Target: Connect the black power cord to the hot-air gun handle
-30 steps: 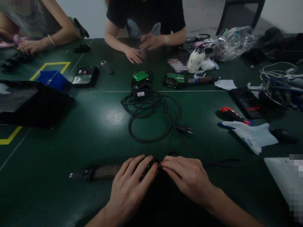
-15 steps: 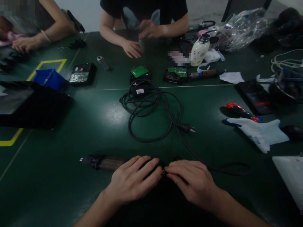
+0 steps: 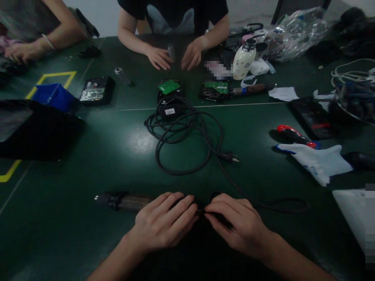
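My left hand (image 3: 165, 220) is wrapped over the rear of an electric screwdriver (image 3: 133, 202), which lies along the table with its black nose to the left. My right hand (image 3: 238, 220) pinches the end of a black power cord (image 3: 271, 205) close to the tool's tail. A tiny gap with a thin bit of connector (image 3: 200, 210) shows between both sets of fingertips. Whether the connector is seated in the tool is hidden by my fingers. Ahead, the cord lies in loops, with a small black box (image 3: 170, 111) bearing a white label and a plug (image 3: 227, 156) on it.
Opened hard drives (image 3: 168, 86) with green boards lie further back, beside a second electric screwdriver (image 3: 252, 89). At right are a red-black screwdriver (image 3: 294, 134), a white glove (image 3: 319, 162) and a phone (image 3: 313, 119). A black bin (image 3: 43, 132) stands left. A co-worker's hands (image 3: 159, 58) rest opposite.
Less of the brassy connector shows between my fingertips now. Opposite, the co-worker's raised hand has come down beside a grey cylinder. The whole view has shifted slightly.
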The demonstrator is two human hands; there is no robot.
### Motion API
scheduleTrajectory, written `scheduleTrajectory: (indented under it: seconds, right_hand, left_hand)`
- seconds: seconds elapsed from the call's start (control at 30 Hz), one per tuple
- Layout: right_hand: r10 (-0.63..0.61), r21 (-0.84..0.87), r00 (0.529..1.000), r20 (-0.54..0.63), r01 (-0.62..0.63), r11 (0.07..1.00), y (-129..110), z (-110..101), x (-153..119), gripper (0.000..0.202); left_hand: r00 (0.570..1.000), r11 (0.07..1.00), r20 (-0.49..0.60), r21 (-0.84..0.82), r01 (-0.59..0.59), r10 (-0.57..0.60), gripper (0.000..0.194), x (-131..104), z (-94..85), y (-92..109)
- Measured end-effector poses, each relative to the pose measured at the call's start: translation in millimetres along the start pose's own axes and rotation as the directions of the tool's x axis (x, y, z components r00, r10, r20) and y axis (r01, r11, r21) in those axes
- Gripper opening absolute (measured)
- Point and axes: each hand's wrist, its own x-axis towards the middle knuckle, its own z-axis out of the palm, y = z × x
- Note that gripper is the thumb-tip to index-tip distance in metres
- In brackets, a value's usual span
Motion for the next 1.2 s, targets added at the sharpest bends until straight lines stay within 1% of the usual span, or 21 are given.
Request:
scheduleTrajectory:
  seconds: [0.1,0.23,0.4,0.5,0.67,0.8,0.93,1.03,1.2]
  right_hand:
    - [-0.023,-0.017,1.0,-0.018,0.023,1.0,-0.5,0.8,1.9,0.007]
    - [-0.065,-0.072,0.997,-0.043,0.062,0.996,-3.7,6.3,1.7,0.005]
    - [-0.021,-0.147,0.998,-0.064,0.011,0.989,-13.0,14.7,-2.7,0.009]
    - [-0.009,-0.129,0.998,-0.054,0.002,0.992,-13.9,15.5,-4.6,0.011]
    - [-0.031,-0.079,0.999,-0.036,0.028,0.996,-8.7,13.0,-5.2,0.015]
    - [-0.019,-0.059,0.999,-0.045,0.016,0.998,-7.3,11.8,-5.6,0.011]
    - [-0.001,-0.059,0.998,-0.063,-0.002,0.998,-7.9,11.9,-5.8,0.009]
    - [-0.005,-0.07,0.999,-0.054,0.001,0.998,-8.0,12.0,-5.3,0.009]
    - [-0.014,-0.104,0.999,-0.044,0.009,0.995,-8.1,12.1,-3.9,0.011]
  left_hand:
    - [1.0,1.0,0.006,0.004,-0.005,0.005,0.034,-1.4,-0.2,-0.1]
    - [1.0,1.0,-0.013,0.005,-0.004,0.004,0.034,-2.4,0.2,0.5]
    - [1.0,1.0,0.006,-0.027,0.011,-0.01,0.036,-5.1,1.3,2.4]
    - [1.0,0.999,0.012,-0.038,0.014,-0.014,0.036,-7.6,1.6,2.4]
    - [0.999,1.0,0.037,-0.03,-0.007,0.008,0.035,-10.8,1.5,1.5]
    - [1.0,0.999,0.02,-0.03,0.023,-0.023,0.031,-9.6,2.2,3.4]
    - [0.999,0.999,0.013,-0.038,0.035,-0.034,0.032,-8.0,1.8,5.5]
    - [1.0,0.998,0.015,-0.049,0.025,-0.024,0.033,-6.9,0.6,6.1]
    - [0.999,0.998,-0.005,-0.029,0.047,-0.047,0.028,-3.9,-0.5,7.2]
